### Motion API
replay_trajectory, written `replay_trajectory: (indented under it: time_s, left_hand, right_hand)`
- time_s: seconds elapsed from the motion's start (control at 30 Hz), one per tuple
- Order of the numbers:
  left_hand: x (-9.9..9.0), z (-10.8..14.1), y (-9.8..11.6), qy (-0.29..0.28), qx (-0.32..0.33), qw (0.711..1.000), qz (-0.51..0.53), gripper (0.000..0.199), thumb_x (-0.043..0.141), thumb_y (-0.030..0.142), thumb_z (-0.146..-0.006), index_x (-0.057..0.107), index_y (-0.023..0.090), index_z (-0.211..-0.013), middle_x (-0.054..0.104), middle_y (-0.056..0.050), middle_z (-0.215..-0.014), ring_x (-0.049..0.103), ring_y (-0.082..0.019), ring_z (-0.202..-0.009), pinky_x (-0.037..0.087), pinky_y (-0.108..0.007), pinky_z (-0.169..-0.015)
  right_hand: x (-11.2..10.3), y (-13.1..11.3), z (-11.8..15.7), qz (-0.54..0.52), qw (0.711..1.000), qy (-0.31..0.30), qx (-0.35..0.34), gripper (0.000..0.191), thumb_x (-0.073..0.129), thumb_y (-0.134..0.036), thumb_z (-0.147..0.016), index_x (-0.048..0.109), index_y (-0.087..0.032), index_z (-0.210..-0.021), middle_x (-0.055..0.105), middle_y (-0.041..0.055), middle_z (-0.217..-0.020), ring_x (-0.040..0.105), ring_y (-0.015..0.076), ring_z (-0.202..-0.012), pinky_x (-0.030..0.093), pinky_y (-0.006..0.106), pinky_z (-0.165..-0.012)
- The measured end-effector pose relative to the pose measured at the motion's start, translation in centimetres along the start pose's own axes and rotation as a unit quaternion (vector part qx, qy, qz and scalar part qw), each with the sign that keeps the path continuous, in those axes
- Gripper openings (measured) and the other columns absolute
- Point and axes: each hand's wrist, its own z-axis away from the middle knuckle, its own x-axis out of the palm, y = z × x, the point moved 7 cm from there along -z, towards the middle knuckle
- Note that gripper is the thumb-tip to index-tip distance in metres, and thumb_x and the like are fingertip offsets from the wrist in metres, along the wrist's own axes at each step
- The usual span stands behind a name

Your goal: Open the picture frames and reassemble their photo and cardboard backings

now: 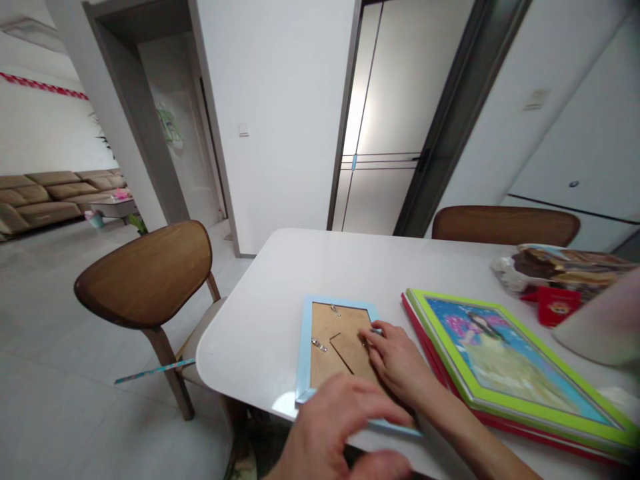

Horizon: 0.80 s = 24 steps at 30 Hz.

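Observation:
A picture frame with a light blue border [304,347] lies face down on the white table, its brown backboard [325,320] showing. Small metal clips [319,345] sit along the back, and a bent slot is cut in the board's middle. My right hand [400,360] reaches in from the right, fingertips closed at a clip on the frame's right side, which they partly hide. Over the near edge of the frame hovers my left hand [335,427], its thumb and fingers apart with nothing between them. It covers part of the frame's lower side.
A stack of frames, topped by a green-bordered picture [493,353], lies to the right. Behind it are a red packet [557,305], a crumpled bag [575,267] and a pale rounded object [607,323]. Wooden chairs [150,273] stand left and behind the white table [250,320].

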Motion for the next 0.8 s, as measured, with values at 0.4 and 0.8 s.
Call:
replay_trajectory:
  time_s: [0.4, 0.8]
  left_hand:
    - [-1.4, -3.1, -3.2, -0.050, -0.064, 0.955, -0.286, 0.022, 0.068, 0.013, -0.060, 0.053, 0.018, -0.076, 0.055, -0.006, -0.107, 0.047, -0.023, -0.099, 0.036, -0.039, -0.088]
    - [-1.4, -3.1, -3.0, -0.047, -0.045, 0.957, -0.283, 0.025, 0.065, 0.016, -0.062, 0.054, 0.018, -0.085, 0.055, -0.008, -0.108, 0.048, -0.026, -0.100, 0.032, -0.045, -0.092]
  right_hand:
    - [0.9, 1.7, 0.9, -0.058, 0.998, 0.002, 0.019, 0.032, 0.036, -0.012, -0.072, 0.063, -0.013, -0.089, 0.053, 0.0123, -0.106, 0.044, 0.0222, -0.100, 0.035, 0.035, -0.089]
    - [1.8, -6.5, -1.5, -0.068, 0.994, -0.063, -0.050, 0.026, 0.042, -0.015, -0.077, 0.061, -0.021, -0.093, 0.057, 0.0055, -0.090, 0.046, 0.0169, -0.086, 0.033, 0.028, -0.075]
